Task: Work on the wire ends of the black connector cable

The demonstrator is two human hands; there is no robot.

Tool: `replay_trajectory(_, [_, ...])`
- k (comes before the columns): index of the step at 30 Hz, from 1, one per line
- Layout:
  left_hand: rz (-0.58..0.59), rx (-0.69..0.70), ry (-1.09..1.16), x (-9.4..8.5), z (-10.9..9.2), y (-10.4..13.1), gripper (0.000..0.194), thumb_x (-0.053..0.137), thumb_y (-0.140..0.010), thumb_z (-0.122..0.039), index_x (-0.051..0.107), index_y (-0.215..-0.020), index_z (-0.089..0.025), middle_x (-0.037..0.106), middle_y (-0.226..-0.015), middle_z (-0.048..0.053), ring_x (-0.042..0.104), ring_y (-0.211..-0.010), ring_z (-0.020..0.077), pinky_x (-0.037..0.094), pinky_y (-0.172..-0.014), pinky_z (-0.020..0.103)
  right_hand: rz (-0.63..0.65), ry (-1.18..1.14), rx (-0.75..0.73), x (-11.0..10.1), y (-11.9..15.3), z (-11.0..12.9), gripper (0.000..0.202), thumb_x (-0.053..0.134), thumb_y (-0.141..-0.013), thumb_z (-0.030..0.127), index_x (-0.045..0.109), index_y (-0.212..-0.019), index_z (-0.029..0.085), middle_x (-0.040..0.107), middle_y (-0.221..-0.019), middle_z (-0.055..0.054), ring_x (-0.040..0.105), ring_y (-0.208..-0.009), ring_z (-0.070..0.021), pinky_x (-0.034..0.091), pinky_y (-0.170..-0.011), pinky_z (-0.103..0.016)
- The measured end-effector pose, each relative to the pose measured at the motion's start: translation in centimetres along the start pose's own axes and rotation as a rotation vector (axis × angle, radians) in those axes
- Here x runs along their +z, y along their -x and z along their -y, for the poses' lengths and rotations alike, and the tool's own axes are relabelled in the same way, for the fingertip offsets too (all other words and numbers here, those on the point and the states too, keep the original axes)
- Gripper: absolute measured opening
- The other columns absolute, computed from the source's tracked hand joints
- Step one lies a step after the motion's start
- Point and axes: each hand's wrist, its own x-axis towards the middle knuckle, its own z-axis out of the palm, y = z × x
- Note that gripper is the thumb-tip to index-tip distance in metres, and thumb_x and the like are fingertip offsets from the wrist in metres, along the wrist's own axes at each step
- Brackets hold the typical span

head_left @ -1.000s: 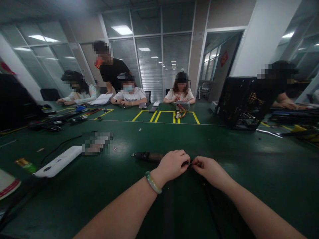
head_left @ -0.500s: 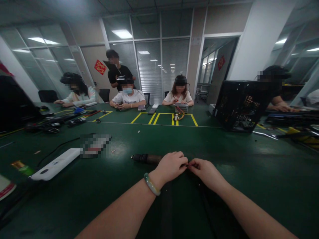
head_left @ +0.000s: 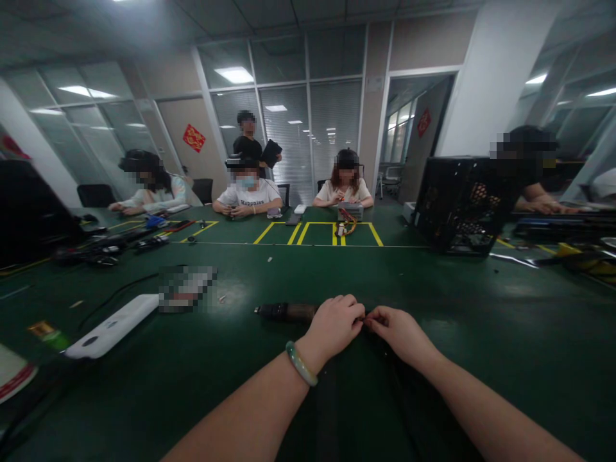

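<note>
Dark cylindrical tool lies crosswise on the counter, tip left, other end reaching the nearer left hand, whose curled grip hides any hold; right hand pinches narrow just beside, contents unclear.

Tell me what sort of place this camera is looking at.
Probably an office room used as a shared electronics bench: a green table marked with yellow lines, an open-looking black computer case on it, and glass partitions with blinds behind the people seated across.
</note>
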Motion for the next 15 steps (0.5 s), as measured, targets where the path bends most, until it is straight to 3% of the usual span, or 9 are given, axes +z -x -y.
replay_trajectory(9, [-0.005, 0.006, 0.043, -0.19, 0.44, 0.15, 0.014, 0.06, -0.087, -0.029, 0.056, -0.098, -0.022, 0.056, -0.097, 0.001, 0.054, -0.091, 0.0176, 0.043, -0.08, 0.031, 0.056, -0.05, -0.032, -0.22, -0.07, -0.58, 0.02, 0.054, -0.088, 0.036, 0.068, -0.089, 0.022, 0.072, -0.084, 0.0, 0.065, -0.075, -0.0169, 0.043, -0.064, -0.024])
replay_trajectory(15, [0.0, 0.03, 0.05, -0.46, 0.39, 0.22, 0.01, 0.059, -0.087, -0.026, 0.058, -0.095, -0.021, 0.058, -0.097, 0.002, 0.055, -0.091, 0.0177, 0.043, -0.081, 0.032, 0.057, -0.037, -0.027, -0.35, -0.2, -0.62, 0.019, 0.054, -0.087, 0.034, 0.068, -0.091, 0.022, 0.072, -0.083, 0.0, 0.065, -0.072, -0.0171, 0.043, -0.061, -0.024])
